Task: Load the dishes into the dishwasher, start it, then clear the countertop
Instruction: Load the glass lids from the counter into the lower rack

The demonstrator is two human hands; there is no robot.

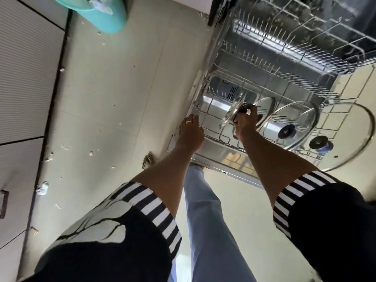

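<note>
The dishwasher's lower rack is pulled out over the open door. My right hand is shut on the knob of a small steel lid, holding it on edge over the rack's near end. My left hand grips the rack's near left rim. Three glass lids stand in the rack to the right: a small one, a medium one with a black knob, and a large one with a black knob.
The upper rack is extended above, at the top right. A teal bin stands on the tiled floor at the top left. Scraps and crumbs litter the floor. Cabinet fronts run along the left. My leg stands by the door.
</note>
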